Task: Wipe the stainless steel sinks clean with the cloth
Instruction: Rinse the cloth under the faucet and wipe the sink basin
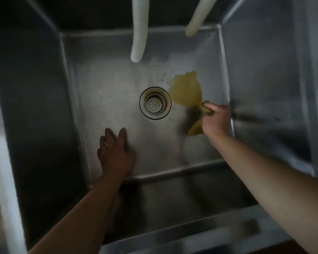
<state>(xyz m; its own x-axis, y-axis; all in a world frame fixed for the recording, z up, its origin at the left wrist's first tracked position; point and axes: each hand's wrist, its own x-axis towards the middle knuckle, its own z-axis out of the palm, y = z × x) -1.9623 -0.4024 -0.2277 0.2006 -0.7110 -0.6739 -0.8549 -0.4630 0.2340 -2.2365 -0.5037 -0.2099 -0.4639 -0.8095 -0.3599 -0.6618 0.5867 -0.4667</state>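
Nearest is the front rim of the sink (173,233), and both forearms reach over it, down into the deep steel basin. Inside the basin, on the near left part of the floor, the left hand (116,153) lies flat with the palm down; its fingers (122,133) are straight and a little spread, they press on the bare metal and hold nothing. A ring seems to sit on one finger, but it is too small to be sure. To the right and a little farther, the right hand (217,118) is close to the right wall of the basin. Its fingers are curled into a fist around a bunched part of the cloth (186,88), which is yellow-green. The gripped part comes out at the thumb side of the fist, and a small end of cloth shows also under the hand, on the near side. From the fist the rest of the cloth spreads out like a fan to the far left and lies on the floor of the basin, blurred. Its left edge is just beside the drain (155,103), a round strainer with small holes in the middle of the floor. Beyond the cloth some water drops sit on the metal. At the far side two pale hoses hang down over the basin: the left hose (139,33) ends above the floor behind the drain, the right hose (198,17) ends near the far right corner.
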